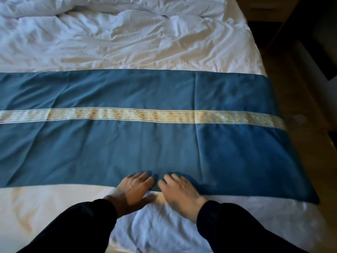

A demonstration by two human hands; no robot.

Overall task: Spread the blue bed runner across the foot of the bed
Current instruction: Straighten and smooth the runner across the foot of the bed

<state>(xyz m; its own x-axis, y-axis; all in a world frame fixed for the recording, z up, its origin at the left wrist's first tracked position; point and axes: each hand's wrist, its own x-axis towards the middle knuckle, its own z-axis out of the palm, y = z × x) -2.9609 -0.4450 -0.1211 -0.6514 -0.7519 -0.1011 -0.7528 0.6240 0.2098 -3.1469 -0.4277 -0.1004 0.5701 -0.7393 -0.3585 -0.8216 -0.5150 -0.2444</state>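
Note:
The blue bed runner (127, 148) lies flat across the white bed (127, 48), with a gold and white patterned band (145, 115) running along its middle. It reaches past the left edge of the view and drapes over the bed's right side. My left hand (134, 190) and my right hand (179, 191) rest palm down, side by side, on the runner's near edge at the centre. The fingers of both are spread flat on the cloth and grip nothing. Both arms wear dark sleeves.
A rumpled white duvet (118, 28) covers the bed beyond the runner. A strip of white sheet (45, 207) shows between the runner and me. To the right of the bed lie a wooden floor (300, 110) and dark furniture (315, 42).

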